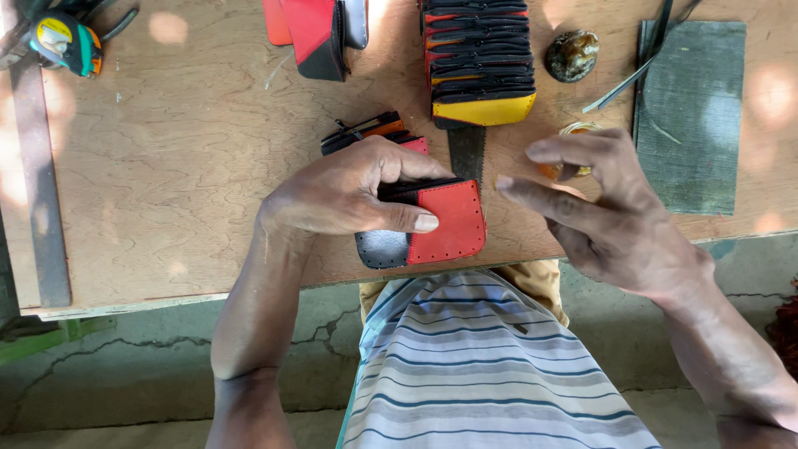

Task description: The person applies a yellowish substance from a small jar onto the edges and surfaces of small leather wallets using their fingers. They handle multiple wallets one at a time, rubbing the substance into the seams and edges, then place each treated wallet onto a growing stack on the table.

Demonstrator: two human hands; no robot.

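Head view: the left hand (349, 195) presses flat on a red and black leather wallet piece (432, 224) at the near edge of the wooden surface (166, 183), fingers curled over it, pinning it still. The right hand (598, 216) hovers just beside it, fingers spread, holding nothing.

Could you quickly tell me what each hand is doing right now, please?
Left hand: pressing down on the red leather piece, fingers curled.
Right hand: open, fingers spread, holding nothing visible.
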